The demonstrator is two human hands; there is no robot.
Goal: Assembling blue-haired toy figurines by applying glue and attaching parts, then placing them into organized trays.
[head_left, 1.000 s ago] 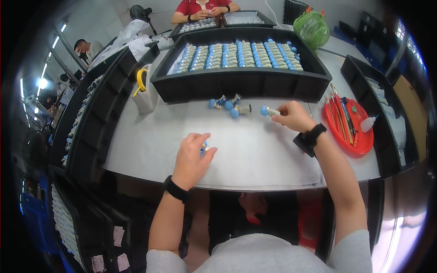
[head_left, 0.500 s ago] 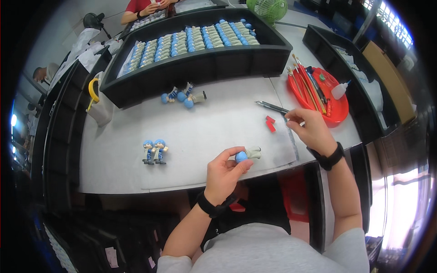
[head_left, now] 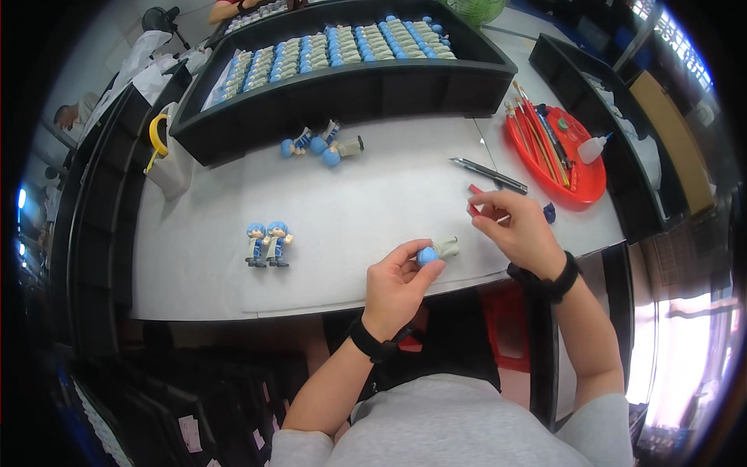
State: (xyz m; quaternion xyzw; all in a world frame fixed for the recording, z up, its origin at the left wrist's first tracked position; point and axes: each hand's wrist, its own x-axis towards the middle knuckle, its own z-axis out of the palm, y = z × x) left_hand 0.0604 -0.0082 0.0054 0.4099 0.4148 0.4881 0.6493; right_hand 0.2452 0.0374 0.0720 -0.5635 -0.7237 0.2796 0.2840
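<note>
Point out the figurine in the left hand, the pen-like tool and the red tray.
Held figurine (head_left: 427, 256), head view: on its blue hair.
Pen-like tool (head_left: 490, 175), head view: middle of its barrel.
Red tray (head_left: 590, 189), head view: bare lower-right part.

Loose blue-haired figurines (head_left: 276, 244): six; pen-shaped tool (head_left: 489, 175): one; red oval dish (head_left: 590, 180): one; white squeeze bottle (head_left: 592, 149): one.

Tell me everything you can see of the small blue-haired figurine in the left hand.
The small blue-haired figurine looks like plastic, with a rounded blue head and a pale grey-green body. It lies tilted, head toward the left hand, body pointing right and slightly up in the picture. Thumb and fingers hold its head end. I cannot make out its face.
</note>
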